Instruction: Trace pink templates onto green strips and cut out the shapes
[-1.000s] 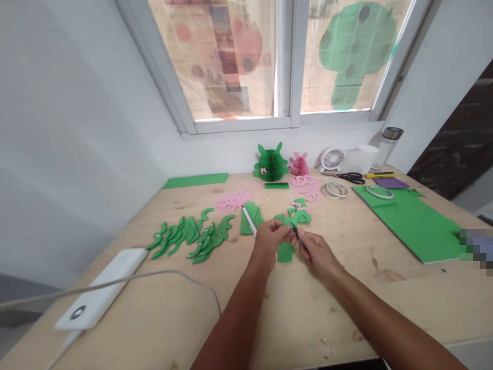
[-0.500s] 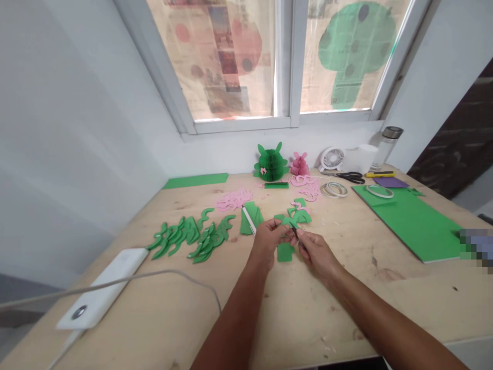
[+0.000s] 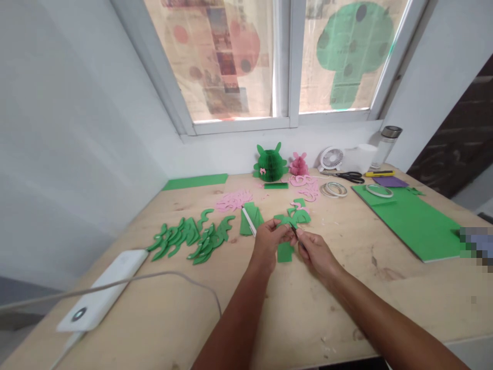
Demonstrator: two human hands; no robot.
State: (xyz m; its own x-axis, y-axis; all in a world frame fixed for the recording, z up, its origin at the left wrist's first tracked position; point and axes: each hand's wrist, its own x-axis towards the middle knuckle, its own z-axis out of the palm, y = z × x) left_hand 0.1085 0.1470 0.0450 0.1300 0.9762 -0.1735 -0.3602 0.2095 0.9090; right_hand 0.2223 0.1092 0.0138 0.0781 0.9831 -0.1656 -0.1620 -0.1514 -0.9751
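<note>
My left hand (image 3: 271,239) is closed in a pinch on a piece of green paper (image 3: 289,221) above the table's middle. My right hand (image 3: 315,251) is closed around a slim black tool (image 3: 294,229). The tool's tip meets the paper beside my left fingertips; my fingers hide most of it, so its kind cannot be made out. Below the hands lies a green paper strip (image 3: 284,252), partly covered. Green and pink cut scraps (image 3: 302,208) lie just behind. To the left, a white pen (image 3: 248,221) rests on folded green paper (image 3: 252,210).
Curved green cutouts (image 3: 210,239) lie left, near a white power bank (image 3: 102,290) and its cable (image 3: 165,273). Pink scraps (image 3: 234,199), a green paper figure (image 3: 270,163), tape rolls (image 3: 334,189), black scissors (image 3: 351,177) and a fan (image 3: 332,159) stand behind. Green sheets (image 3: 416,223) lie right.
Hardly anything differs. The green paper between my hands has shifted slightly, and my right hand stays at the same spot with the black tool.
</note>
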